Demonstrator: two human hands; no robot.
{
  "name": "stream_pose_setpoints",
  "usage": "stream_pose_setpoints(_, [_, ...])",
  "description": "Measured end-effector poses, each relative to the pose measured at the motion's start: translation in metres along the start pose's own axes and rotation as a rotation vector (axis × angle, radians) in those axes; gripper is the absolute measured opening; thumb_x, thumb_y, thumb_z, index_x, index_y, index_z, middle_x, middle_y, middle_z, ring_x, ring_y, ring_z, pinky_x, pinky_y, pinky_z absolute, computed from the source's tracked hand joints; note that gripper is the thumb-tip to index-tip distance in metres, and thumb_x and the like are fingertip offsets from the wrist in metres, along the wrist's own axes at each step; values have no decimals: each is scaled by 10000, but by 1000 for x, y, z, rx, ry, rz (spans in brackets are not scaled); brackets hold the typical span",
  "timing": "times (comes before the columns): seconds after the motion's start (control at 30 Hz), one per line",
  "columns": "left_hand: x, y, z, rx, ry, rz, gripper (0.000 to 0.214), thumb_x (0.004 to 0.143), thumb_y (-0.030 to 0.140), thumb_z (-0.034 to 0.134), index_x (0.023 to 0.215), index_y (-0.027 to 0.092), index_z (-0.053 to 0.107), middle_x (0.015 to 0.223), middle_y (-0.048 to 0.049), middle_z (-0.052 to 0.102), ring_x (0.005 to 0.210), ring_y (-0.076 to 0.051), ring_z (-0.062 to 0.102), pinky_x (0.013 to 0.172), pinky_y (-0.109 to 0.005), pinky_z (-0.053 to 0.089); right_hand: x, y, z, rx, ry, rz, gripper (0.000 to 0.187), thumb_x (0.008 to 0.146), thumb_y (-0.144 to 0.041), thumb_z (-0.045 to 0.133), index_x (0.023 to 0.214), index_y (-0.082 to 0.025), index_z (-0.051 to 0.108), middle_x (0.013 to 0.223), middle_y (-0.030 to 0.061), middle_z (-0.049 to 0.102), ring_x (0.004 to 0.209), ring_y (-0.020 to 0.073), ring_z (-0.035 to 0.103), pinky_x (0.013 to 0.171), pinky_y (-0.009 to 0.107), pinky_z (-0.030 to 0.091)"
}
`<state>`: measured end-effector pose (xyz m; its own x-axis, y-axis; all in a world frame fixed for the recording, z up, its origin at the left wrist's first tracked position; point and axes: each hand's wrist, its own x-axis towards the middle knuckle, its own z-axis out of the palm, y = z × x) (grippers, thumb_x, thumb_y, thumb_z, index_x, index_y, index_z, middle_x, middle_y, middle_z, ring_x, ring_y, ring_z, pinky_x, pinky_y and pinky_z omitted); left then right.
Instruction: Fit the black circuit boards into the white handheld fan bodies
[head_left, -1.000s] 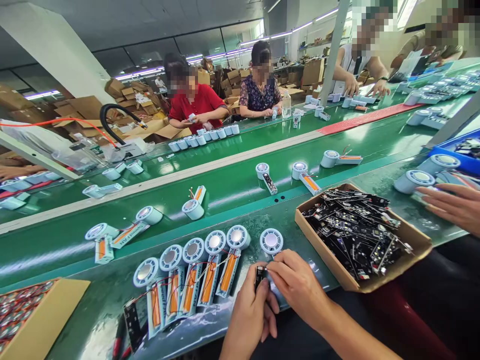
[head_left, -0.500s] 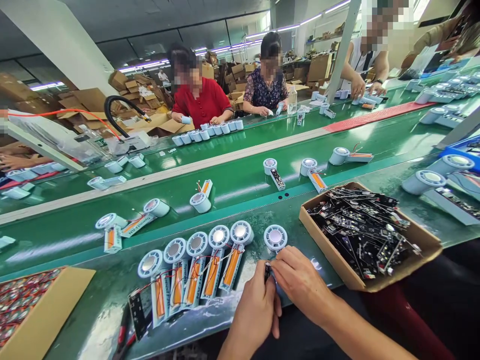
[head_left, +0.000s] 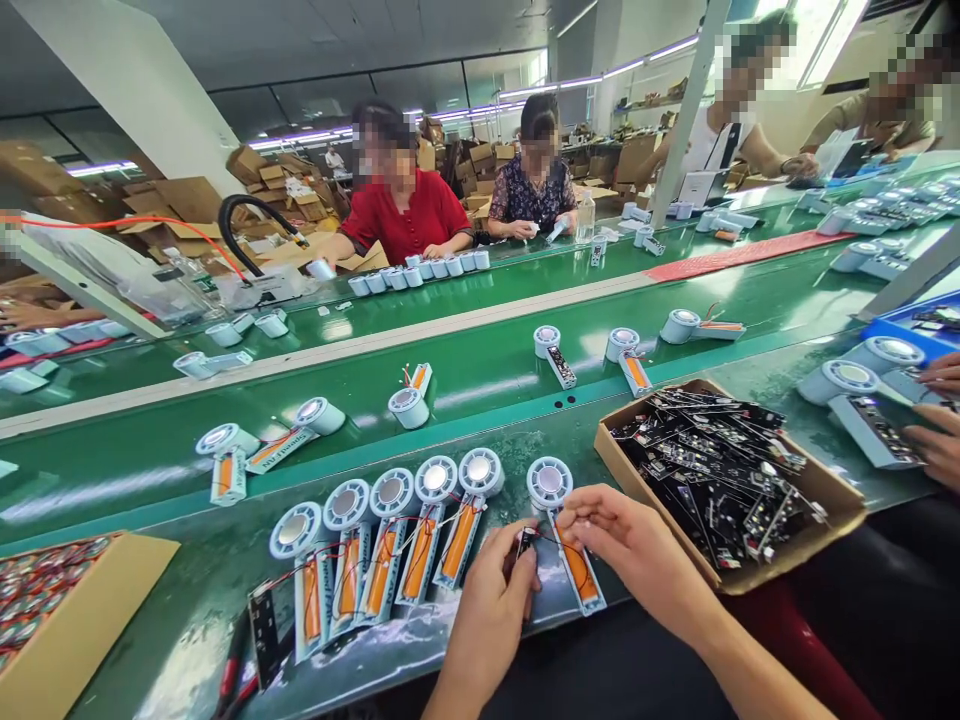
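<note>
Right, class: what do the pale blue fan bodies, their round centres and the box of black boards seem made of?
Fan bodies: likely moulded plastic, satin, regularly slotted.
Round centres: metal or coated plastic, judging by silvery shine.
Box: apparently cardboard, matte brown, thin walls.

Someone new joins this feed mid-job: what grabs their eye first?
Probably the box heaped with dark circuit boards, right of both hands. Next, the row of five fans with orange strips, left of the left hand, which holds a small board. Beyond them, a green conveyor crosses the view, with a co-worker's red top on its far side.
</note>
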<state>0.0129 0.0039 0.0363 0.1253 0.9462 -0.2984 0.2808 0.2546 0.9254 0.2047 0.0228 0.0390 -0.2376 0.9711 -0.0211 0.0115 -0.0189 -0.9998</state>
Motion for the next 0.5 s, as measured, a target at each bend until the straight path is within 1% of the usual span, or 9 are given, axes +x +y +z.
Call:
stream_pose_setpoints(0.07, [-1, -1, -1, -29, 7, 25, 421, 963, 383, 496, 1307, 146, 547, 785, 1, 593, 615, -126, 515, 617, -257, 443, 2, -1, 3, -22, 32, 19, 142, 933, -309, 594, 1008, -207, 657, 887, 30, 726, 814, 177, 686, 773, 299, 572])
stream_pose_setpoints(0.1, [-1, -2, -2, -56, 0, 24, 459, 970, 387, 489, 1364, 150, 500, 783, 4, 597, 614, -128, 512, 627, -264, 446, 4, 0, 5, -39, 42, 21, 142, 927, -307, 599, 1007, -208, 662, 869, 28, 728, 783, 175, 684, 742, 294, 572])
stream_pose_setpoints(0.2, [-4, -5, -1, -150, -22, 13, 551, 981, 392, 484, 1468, 169, 355, 812, -2, 622, 593, -129, 522, 607, -277, 459, 7, 2, 10, -48, 27, -16, 156, 934, -274, 581, 1052, -219, 667, 923, 32, 728, 775, 172, 694, 731, 296, 581])
stream_pose_setpoints(0.27, [-4, -5, -1, -182, -22, 17, 533, 978, 392, 496, 1450, 178, 372, 883, -30, 645, 602, -131, 550, 595, -282, 475, 8, 1, 10, -72, 2, -99, 159, 957, -255, 547, 999, -222, 696, 970, 39, 694, 787, 165, 696, 740, 294, 583])
stream_pose_setpoints(0.33, [-4, -3, 0, -176, -23, 24, 472, 977, 394, 503, 1391, 174, 446, 895, -45, 659, 603, -132, 569, 585, -279, 481, 9, -1, 10, -125, -5, -177, 201, 974, -234, 521, 941, -222, 719, 948, 36, 654, 751, 150, 680, 709, 278, 573])
stream_pose_setpoints(0.4, [-3, -1, 2, -167, -19, 30, 427, 979, 397, 506, 1343, 173, 495, 876, -45, 663, 581, -124, 578, 573, -270, 487, 11, -4, 10, -199, 9, -197, 208, 974, -196, 517, 935, -224, 719, 877, 19, 634, 683, 135, 649, 659, 260, 548])
stream_pose_setpoints(0.43, [-3, 1, 2, -174, -17, 32, 424, 977, 402, 514, 1339, 182, 499, 908, -52, 664, 578, -122, 587, 553, -263, 491, 11, -6, 11, -251, 21, -193, 203, 969, -172, 522, 934, -226, 714, 835, 7, 627, 662, 132, 634, 647, 256, 534])
stream_pose_setpoints(0.5, [-2, 3, 4, -201, -11, 44, 441, 969, 425, 525, 1355, 218, 485, 1045, -75, 646, 577, -117, 607, 488, -246, 494, 12, -7, 12, -369, 57, -204, 197, 955, -129, 536, 907, -228, 700, 804, -4, 624, 671, 136, 621, 654, 256, 508])
